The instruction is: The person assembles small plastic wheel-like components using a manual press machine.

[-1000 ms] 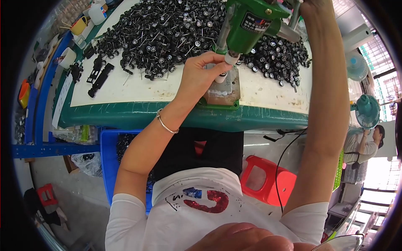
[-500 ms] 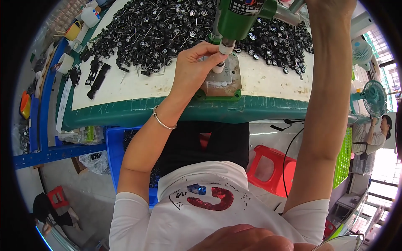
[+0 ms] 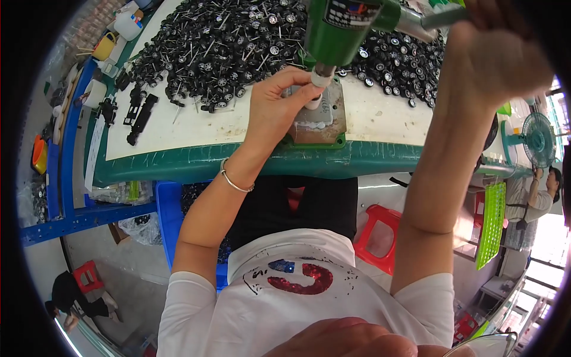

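A green hand press (image 3: 339, 35) stands on the table before me, its white-tipped ram (image 3: 322, 77) over a short white post (image 3: 313, 102) on a metal base plate (image 3: 331, 122). My left hand (image 3: 278, 101) pinches thumb and fingers together between ram and post. A small dark part, apparently a toy wheel, is mostly hidden in that pinch. At the upper right my right hand (image 3: 496, 56), smeared by motion, is closed around the end of the press lever (image 3: 446, 18). The fingers there are dark and partly out of sight.
A large heap of black toy wheels with metal axles (image 3: 220, 53) covers the far left table; loose wheels (image 3: 398, 59) lie right of the press. Black chassis parts (image 3: 141, 119) rest at left. Below are a blue bin (image 3: 169, 208) and a red stool (image 3: 379, 238). Another person (image 3: 532, 196) is far right.
My right hand has swung down and outward with the lever, which now shows at upper right. My left hand stays at the post, its fingertips now covering the dark part seen before.
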`<state>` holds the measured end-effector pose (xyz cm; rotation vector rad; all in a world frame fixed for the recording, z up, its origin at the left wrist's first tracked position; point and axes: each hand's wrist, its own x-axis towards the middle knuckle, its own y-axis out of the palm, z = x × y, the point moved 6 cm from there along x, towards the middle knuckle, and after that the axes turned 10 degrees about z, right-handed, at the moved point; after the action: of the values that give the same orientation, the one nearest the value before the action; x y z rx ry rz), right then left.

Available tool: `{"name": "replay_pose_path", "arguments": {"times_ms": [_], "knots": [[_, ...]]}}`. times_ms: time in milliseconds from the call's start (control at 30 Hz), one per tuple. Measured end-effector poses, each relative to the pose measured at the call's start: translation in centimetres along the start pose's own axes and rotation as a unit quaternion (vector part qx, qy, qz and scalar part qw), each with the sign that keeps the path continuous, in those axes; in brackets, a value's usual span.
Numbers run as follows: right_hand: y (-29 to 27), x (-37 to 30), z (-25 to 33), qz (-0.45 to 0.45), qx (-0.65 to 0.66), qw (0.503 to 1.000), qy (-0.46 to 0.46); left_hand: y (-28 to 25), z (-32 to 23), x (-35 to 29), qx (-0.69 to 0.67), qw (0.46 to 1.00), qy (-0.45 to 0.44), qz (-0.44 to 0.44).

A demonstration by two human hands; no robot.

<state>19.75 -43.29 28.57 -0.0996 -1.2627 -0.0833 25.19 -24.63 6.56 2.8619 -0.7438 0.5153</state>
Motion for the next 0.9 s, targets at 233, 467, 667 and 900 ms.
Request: {"name": "replay_pose_path", "arguments": {"times_ms": [233, 467, 667, 900], "knots": [[1.0, -0.5, 0.7, -0.088, 0.039, 0.995, 0.009, 0.4, 2.0, -0.8, -0.069, 0.996, -0.039, -0.030], [2.1, -0.3, 0.8, -0.112, 0.042, 0.991, 0.057, 0.4, -0.6, -1.5, -0.084, 0.995, -0.018, -0.047], [0.9, 1.0, -0.7, -0.106, 0.125, 0.971, 0.173, 0.4, -0.2, -0.9, -0.086, 0.995, -0.031, -0.032], [1.3, -0.1, 0.3, -0.139, 0.069, 0.983, 0.093, 0.7, -0.8, -1.1, -0.117, 0.992, -0.031, -0.043]]}}
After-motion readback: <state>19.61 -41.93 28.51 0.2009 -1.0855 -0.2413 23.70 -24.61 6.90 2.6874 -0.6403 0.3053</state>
